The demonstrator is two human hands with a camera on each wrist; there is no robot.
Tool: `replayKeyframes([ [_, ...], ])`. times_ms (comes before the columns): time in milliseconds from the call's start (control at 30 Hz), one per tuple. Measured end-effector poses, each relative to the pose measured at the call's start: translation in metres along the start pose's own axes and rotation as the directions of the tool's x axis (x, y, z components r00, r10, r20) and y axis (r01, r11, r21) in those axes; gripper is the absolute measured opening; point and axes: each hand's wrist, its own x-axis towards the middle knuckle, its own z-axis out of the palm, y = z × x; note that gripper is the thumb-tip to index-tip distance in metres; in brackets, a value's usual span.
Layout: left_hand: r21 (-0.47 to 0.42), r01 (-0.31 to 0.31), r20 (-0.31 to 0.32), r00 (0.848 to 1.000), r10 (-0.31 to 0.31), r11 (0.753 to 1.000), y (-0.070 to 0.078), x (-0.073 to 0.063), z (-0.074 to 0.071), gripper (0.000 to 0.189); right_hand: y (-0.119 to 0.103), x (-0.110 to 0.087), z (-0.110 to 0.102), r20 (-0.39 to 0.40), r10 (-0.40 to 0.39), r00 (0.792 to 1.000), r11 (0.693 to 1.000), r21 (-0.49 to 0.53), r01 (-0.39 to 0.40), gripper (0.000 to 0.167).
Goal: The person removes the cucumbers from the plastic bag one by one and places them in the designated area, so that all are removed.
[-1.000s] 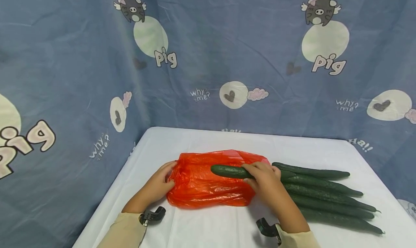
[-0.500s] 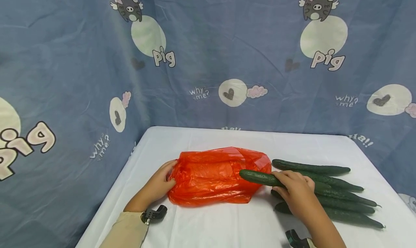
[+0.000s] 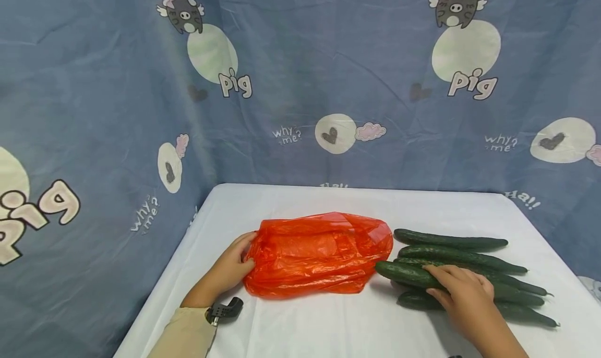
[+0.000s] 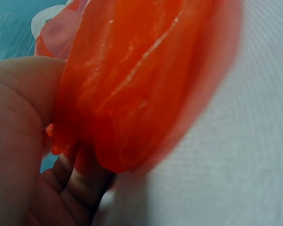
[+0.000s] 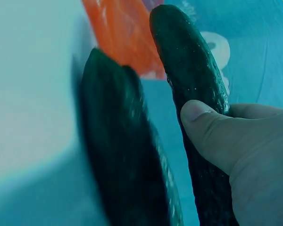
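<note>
An orange-red plastic bag (image 3: 310, 248) lies spread flat on the table. My left hand (image 3: 230, 269) grips its left end; in the left wrist view the thumb (image 4: 26, 89) and fingers close on the crumpled film. My right hand (image 3: 465, 295) holds a dark green cucumber (image 3: 406, 274), its rounded end just right of the bag. The right wrist view has the thumb lying across this cucumber (image 5: 184, 56), above other cucumbers (image 5: 115, 127). Several more lie side by side under and around the hand, such as the back one (image 3: 451, 240) and the front one (image 3: 526, 314).
A white cloth covers the table (image 3: 319, 329), whose far edge runs along a blue printed curtain (image 3: 263, 86). The curtain also hangs along the left side. A dark wrist strap mount (image 3: 225, 310) sits on the left wrist.
My right hand has carried the cucumber to the right, from over the bag to over the other cucumbers, and lower. My left hand keeps its grip on the bag's left end.
</note>
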Motion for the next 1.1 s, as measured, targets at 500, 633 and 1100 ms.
replayKeyframes([
  [500, -0.009, 0.01, 0.008, 1.0, -0.01, 1.0, 0.0, 0.004, 0.0, 0.072, 0.027, -0.037, -0.016, 0.244, 0.183, 0.952, 0.983, -0.046, -0.177, 0.05],
  [633, -0.012, 0.023, 0.018, 1.0, -0.023, 1.0, -0.001, 0.003, 0.001, 0.072, 0.03, -0.045, -0.016, 0.241, 0.182, 0.953, 0.983, -0.063, -0.172, 0.051],
  [1100, -0.015, 0.045, 0.025, 0.999, -0.045, 0.999, 0.0, 0.003, 0.001, 0.073, 0.052, -0.075, 0.003, 0.029, -0.123, 0.992, 0.986, -0.106, 0.126, 0.062],
])
